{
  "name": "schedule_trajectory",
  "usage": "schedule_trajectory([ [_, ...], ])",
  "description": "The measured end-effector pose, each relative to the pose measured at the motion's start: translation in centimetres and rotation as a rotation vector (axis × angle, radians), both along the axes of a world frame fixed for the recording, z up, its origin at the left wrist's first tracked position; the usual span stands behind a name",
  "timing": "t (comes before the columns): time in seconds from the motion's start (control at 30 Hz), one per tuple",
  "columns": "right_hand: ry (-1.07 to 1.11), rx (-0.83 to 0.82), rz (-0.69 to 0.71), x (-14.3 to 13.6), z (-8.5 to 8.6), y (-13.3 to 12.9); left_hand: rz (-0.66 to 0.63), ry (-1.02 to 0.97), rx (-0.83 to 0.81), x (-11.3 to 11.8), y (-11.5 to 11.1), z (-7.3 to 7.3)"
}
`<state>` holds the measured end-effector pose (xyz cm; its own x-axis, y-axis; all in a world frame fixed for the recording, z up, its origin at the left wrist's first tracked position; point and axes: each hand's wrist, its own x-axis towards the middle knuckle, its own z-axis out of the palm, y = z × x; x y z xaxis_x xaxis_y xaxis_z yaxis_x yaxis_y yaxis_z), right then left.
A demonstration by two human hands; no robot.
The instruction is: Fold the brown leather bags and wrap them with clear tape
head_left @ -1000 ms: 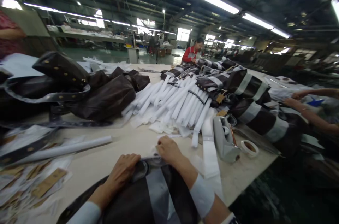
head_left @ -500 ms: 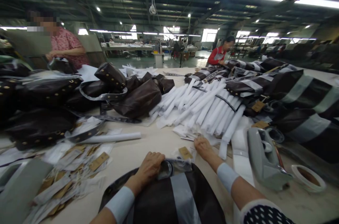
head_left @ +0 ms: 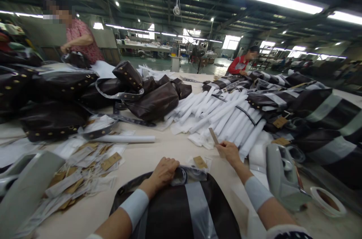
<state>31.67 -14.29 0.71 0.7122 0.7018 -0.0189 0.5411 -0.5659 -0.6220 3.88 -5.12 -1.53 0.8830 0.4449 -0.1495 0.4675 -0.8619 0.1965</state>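
Gripping a rounded, dark brown leathery bag (head_left: pixel 169 212) by its top is the left hand (head_left: pixel 164 173); beyond the bag, the right hand (head_left: pixel 230 152) pinches a flat, greyish-brown strip (head_left: pixel 213 136).

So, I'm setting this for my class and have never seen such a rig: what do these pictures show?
There's no robot, just a person working bare-handed. Every picture comes from one camera worn on the head, looking forward and down. The left hand is on the top of a dark bag; its grip is hard to tell. The right hand holds a thin flat strip. On the table lie white rolls, brown tags, more dark bags and, to the right, a grey tape dispenser.
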Motion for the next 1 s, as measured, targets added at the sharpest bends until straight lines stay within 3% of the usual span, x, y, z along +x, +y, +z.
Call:
schedule_trajectory([
  [0.2, 0.393, 0.297, -0.128, -0.9, 0.6, -0.7, -0.018, -0.020, 0.019, -0.1, 0.1, -0.2],
  [0.33, 0.593, 0.418, -0.120, -3.0, 1.1, -0.8, -0.030, -0.026, 0.035, -0.2, 0.1, -0.3],
  [0.5, 0.771, 0.455, 0.026, -8.0, 1.8, -1.0, -0.038, -0.023, 0.044, -0.1, 0.1, -0.4],
  [0.67, 0.871, 0.392, 0.215, -12.1, 1.9, -1.5, -0.035, -0.032, 0.066, 0.0, 0.1, -0.2],
  [0.8, 0.863, 0.274, 0.421, -13.2, 1.4, -1.6, -0.041, -0.056, 0.089, 0.0, 0.1, -0.1],
  [0.93, 0.796, 0.235, 0.502, -13.7, 0.9, -1.3, -0.049, -0.082, 0.108, -0.1, 0.1, 0.2],
  [1.0, 0.663, 0.227, 0.569, -13.8, 0.7, -1.2, -0.051, -0.092, 0.115, -0.2, 0.2, 0.3],
])
